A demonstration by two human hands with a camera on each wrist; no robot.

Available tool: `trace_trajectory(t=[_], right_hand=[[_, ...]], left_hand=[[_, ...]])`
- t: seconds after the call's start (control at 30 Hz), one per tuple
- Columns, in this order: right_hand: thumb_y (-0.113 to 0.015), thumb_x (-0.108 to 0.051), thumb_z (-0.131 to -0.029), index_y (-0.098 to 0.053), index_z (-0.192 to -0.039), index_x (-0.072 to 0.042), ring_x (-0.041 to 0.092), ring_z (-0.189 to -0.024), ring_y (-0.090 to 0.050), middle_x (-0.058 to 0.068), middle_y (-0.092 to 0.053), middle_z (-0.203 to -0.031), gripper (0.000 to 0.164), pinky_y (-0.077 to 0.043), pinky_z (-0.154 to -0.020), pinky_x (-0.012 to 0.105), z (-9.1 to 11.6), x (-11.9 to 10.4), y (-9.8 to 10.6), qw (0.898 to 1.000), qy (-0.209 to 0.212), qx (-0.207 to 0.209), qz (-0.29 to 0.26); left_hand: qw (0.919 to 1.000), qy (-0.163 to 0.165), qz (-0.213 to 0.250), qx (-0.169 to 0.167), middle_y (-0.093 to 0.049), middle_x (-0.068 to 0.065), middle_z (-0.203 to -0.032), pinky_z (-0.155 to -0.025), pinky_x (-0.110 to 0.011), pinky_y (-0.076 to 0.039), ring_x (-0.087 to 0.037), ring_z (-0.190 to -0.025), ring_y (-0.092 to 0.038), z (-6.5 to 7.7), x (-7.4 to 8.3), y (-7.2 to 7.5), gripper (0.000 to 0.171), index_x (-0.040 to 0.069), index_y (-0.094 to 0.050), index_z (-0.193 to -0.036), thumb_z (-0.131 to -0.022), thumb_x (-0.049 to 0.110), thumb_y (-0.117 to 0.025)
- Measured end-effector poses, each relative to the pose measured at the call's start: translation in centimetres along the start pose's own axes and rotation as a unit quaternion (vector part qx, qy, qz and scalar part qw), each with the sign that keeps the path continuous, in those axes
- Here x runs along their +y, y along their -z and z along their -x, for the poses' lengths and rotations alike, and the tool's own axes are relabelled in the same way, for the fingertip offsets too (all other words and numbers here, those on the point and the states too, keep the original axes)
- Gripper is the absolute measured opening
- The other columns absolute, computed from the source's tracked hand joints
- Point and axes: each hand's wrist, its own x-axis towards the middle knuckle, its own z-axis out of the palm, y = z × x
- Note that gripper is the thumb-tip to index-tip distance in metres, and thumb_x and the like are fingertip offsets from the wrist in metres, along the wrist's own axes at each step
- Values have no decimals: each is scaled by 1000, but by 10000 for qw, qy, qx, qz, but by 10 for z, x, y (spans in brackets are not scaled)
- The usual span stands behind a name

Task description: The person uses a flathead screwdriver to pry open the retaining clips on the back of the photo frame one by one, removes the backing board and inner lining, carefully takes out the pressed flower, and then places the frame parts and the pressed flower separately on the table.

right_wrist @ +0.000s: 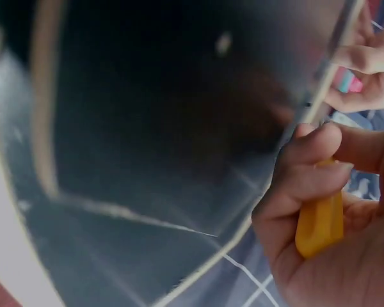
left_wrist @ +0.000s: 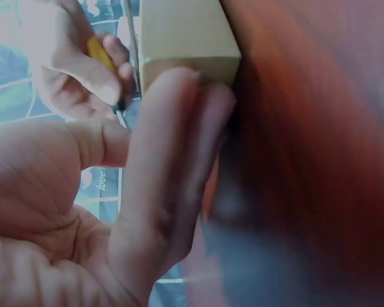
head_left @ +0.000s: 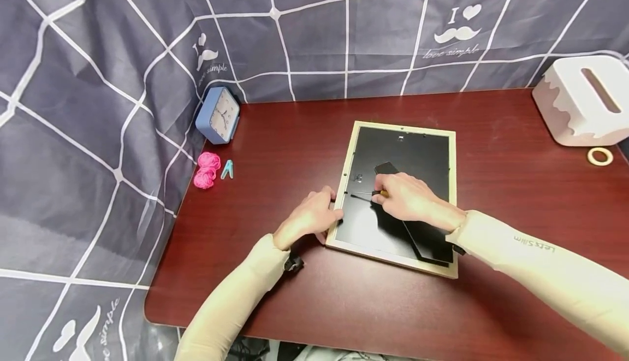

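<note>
A rectangular picture frame of pale wood with a black backing (head_left: 452,159) lies back-up on the red-brown wooden desk (head_left: 275,153); your left grip (head_left: 309,216) holds its left rail, thumb uppermost, some fingertips hidden in the head view. Over the frame's back, your right grip (head_left: 408,197) is curled round a yellow-handled screwdriver with a slim metal shaft (head_left: 384,193), aimed at that rail; whether its tip touches anything is hard to tell. That hand also covers part of a flat black strip (head_left: 432,243) lying slantwise on the frame. Below the frame, you have a band of desk before the near edge; well to its left stands a blue square clock (head_left: 218,115), to its right a white box (head_left: 582,104), cut off by the picture's edge.
</note>
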Motion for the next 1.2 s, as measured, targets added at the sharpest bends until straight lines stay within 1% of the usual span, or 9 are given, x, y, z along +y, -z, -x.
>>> trace_trajectory(t=[0.07,0.17,0.37,0.53,0.7,0.9,1.0,1.1,1.2], right_hand=[[-71,-21,-104,-70,-106,-11,18,-72,-58,0,-61,-75,10,-43,-57,30,-3,2,-3,9999,93,-59,25],[-72,-20,-102,-70,-104,-12,17,-71,-58,-1,-60,-74,8,-44,-58,30,-9,5,-6,9997,207,-72,45],[-74,-18,-100,-69,-102,-12,18,-72,-58,-1,-59,-73,8,-44,-59,31,-17,7,-10,9996,245,-110,-28],[-73,-19,-101,-69,-104,-11,18,-74,-58,-1,-60,-76,9,-45,-61,32,-22,7,-12,9995,266,-146,-37],[-72,-18,-101,-68,-104,-10,18,-71,-56,0,-59,-74,10,-43,-60,31,-25,9,-16,9988,469,-103,-70],[-72,-16,-99,-65,-99,-8,15,-64,-51,-2,-57,-70,10,-40,-57,31,-26,21,-22,9947,1006,203,-80],[-72,-18,-101,-66,-101,-9,14,-65,-50,-2,-56,-71,11,-38,-57,30,-27,24,-24,9952,965,148,-49],[-72,-19,-102,-67,-103,-9,15,-66,-50,-2,-56,-72,11,-37,-58,29,-28,21,-21,9971,759,-3,-98],[-73,-20,-102,-66,-101,-11,15,-67,-49,-2,-54,-71,11,-35,-58,29,-30,22,-22,9970,754,45,-175]], left_hand=[[9990,97,427,-44,-76,-15,-91,-58,-35,-69,-24,-50,-75,10,9,0,38,3,-54,-136,-103,19,-66],[9975,120,700,-7,-76,-16,-91,-52,-35,-67,-22,-48,-74,14,9,-3,37,3,-52,-136,-103,16,-66],[9956,98,913,-162,-76,-12,-76,-56,-29,-66,-18,-47,-73,14,4,-3,44,6,-48,-144,-105,18,-64],[9903,26,1321,-425,-75,-14,-68,-52,-36,-67,-18,-47,-72,11,-4,0,46,7,-45,-145,-105,16,-65],[9895,6,1383,-422,-75,-13,-69,-52,-35,-67,-17,-48,-72,8,-8,1,49,8,-45,-147,-103,14,-67],[9877,-16,1495,-447,-74,-14,-69,-53,-36,-68,-17,-48,-72,9,-7,0,45,8,-47,-144,-103,12,-66],[9874,-67,1518,-451,-74,-14,-69,-53,-37,-68,-17,-48,-72,9,-6,1,42,9,-48,-141,-103,11,-65],[9879,-109,1469,-482,-75,-14,-69,-53,-37,-68,-17,-49,-73,9,-7,2,39,10,-48,-139,-104,12,-65],[9879,-133,1449,-533,-75,-13,-71,-52,-37,-68,-17,-49,-73,8,-9,4,38,10,-48,-138,-105,13,-65]])
